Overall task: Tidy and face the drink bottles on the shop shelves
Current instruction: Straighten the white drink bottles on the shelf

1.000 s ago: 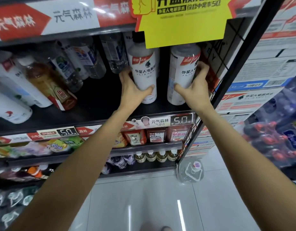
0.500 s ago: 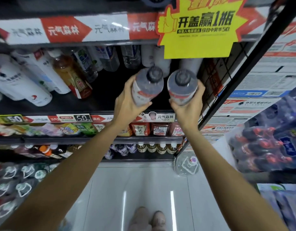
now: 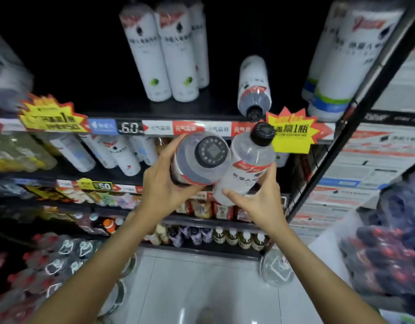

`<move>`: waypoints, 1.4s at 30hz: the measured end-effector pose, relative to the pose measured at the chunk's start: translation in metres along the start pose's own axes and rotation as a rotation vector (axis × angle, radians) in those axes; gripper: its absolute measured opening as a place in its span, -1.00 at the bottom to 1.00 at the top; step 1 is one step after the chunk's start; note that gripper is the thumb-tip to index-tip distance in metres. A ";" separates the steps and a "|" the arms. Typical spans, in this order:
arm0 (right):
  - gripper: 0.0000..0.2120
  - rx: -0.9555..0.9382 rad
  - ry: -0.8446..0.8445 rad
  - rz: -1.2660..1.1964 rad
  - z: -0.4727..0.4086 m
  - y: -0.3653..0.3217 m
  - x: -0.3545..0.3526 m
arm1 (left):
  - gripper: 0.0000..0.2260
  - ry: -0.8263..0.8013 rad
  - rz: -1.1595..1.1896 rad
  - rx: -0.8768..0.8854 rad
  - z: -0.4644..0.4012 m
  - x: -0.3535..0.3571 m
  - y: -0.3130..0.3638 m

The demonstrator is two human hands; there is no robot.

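My left hand (image 3: 164,183) grips a white drink bottle (image 3: 200,160) with a black cap, its top turned toward me. My right hand (image 3: 260,204) holds a second white bottle (image 3: 244,169) by its lower body, tilted with the black cap up and to the right. Both are held in the air in front of the shelves, side by side and touching. On the upper shelf (image 3: 169,109) one white bottle (image 3: 254,86) lies on its side with the cap toward the edge. Three upright white bottles (image 3: 164,52) stand to its left.
Taller white bottles (image 3: 337,61) stand at the upper shelf's right end beside the black rack post (image 3: 356,113). Yellow promo tags (image 3: 293,133) hang from the shelf edge. Lower shelves hold more bottles. Shrink-wrapped packs (image 3: 386,249) and stacked cartons sit right; wrapped packs (image 3: 50,265) lie lower left.
Both hands lifted their bottles off the lower shelf and raised them. The view tipped up, and the upper shelf with its lying bottle has come into sight.
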State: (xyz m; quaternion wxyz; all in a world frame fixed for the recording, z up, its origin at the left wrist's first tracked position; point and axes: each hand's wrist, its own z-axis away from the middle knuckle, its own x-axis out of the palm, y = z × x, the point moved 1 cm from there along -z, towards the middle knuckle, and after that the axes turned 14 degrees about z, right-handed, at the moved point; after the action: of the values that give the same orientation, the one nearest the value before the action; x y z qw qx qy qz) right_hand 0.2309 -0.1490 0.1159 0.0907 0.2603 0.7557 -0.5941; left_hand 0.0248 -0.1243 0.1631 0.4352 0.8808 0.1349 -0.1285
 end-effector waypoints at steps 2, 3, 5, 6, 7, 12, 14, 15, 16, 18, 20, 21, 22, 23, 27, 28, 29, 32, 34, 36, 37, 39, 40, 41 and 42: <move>-0.19 -0.034 0.051 -0.052 -0.022 -0.029 0.002 | -0.24 0.057 0.006 0.073 -0.026 -0.016 0.006; -0.17 -0.045 0.081 -0.079 -0.034 -0.040 0.002 | -0.27 0.075 0.045 0.081 -0.039 -0.021 0.007; -0.19 -0.106 0.152 -0.114 -0.064 -0.061 0.003 | -0.31 0.135 0.093 0.092 -0.067 -0.033 0.004; -0.21 -0.146 0.191 -0.099 -0.079 -0.073 0.004 | -0.31 0.167 0.075 0.129 -0.081 -0.039 0.001; -0.20 -0.178 0.229 -0.088 -0.093 -0.083 0.004 | -0.31 0.184 0.056 0.158 -0.093 -0.043 -0.006; -0.22 -0.254 0.293 0.027 -0.144 -0.112 0.011 | -0.21 0.240 0.037 0.085 -0.140 -0.055 -0.035; -0.26 -0.244 0.276 0.069 -0.159 -0.112 0.018 | -0.16 0.244 0.047 0.033 -0.149 -0.052 -0.044; -0.24 -0.237 0.288 0.101 -0.169 -0.113 0.024 | -0.14 0.251 0.061 0.011 -0.156 -0.052 -0.049; -0.22 -0.223 0.292 0.148 -0.177 -0.113 0.029 | -0.14 0.250 0.064 -0.017 -0.161 -0.049 -0.052; -0.17 -0.195 0.303 0.270 -0.193 -0.113 0.034 | -0.14 0.235 0.061 -0.065 -0.169 -0.043 -0.058; -0.15 -0.148 0.285 0.346 -0.210 -0.113 0.038 | -0.12 0.220 0.038 -0.070 -0.178 -0.040 -0.066; -0.16 -0.122 0.274 0.366 -0.217 -0.114 0.039 | -0.11 0.215 0.023 -0.069 -0.183 -0.039 -0.070; -0.17 -0.100 0.263 0.373 -0.224 -0.114 0.041 | -0.10 0.214 0.005 -0.070 -0.188 -0.038 -0.073; -0.17 -0.081 0.255 0.373 -0.232 -0.114 0.042 | -0.09 0.217 -0.016 -0.066 -0.193 -0.037 -0.077; -0.17 -0.036 0.227 0.372 -0.253 -0.114 0.046 | -0.08 0.241 -0.086 -0.080 -0.209 -0.035 -0.086; -0.15 -0.025 0.218 0.406 -0.255 -0.115 0.048 | -0.07 0.237 -0.100 -0.086 -0.212 -0.035 -0.088; -0.13 -0.005 0.211 0.455 -0.258 -0.115 0.051 | -0.05 0.235 -0.109 -0.094 -0.216 -0.034 -0.090; -0.10 0.077 0.224 0.629 -0.260 -0.117 0.058 | -0.03 0.235 -0.118 -0.131 -0.219 -0.033 -0.093; -0.12 0.097 0.237 0.687 -0.258 -0.118 0.061 | -0.04 0.232 -0.107 -0.138 -0.219 -0.031 -0.093; -0.15 0.085 0.250 0.689 -0.254 -0.118 0.061 | -0.06 0.224 -0.087 -0.152 -0.216 -0.029 -0.093; -0.16 0.063 0.256 0.683 -0.251 -0.117 0.061 | -0.08 0.219 -0.074 -0.159 -0.213 -0.027 -0.092; -0.18 0.000 0.234 0.665 -0.243 -0.115 0.060 | -0.12 0.210 -0.073 -0.166 -0.205 -0.023 -0.086; -0.19 -0.038 0.212 0.651 -0.237 -0.114 0.060 | -0.15 0.210 -0.088 -0.168 -0.199 -0.021 -0.081; -0.20 -0.082 0.189 0.637 -0.231 -0.114 0.060 | -0.17 0.216 -0.104 -0.169 -0.194 -0.020 -0.077; -0.23 -0.119 0.162 0.624 -0.223 -0.114 0.058 | -0.20 0.222 -0.119 -0.175 -0.187 -0.020 -0.072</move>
State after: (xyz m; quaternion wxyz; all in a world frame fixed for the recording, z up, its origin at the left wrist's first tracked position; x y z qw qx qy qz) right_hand 0.1625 0.0601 0.2487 0.2231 0.5198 0.6775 -0.4700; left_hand 0.0019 0.0651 0.2276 0.4842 0.8388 0.2451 -0.0435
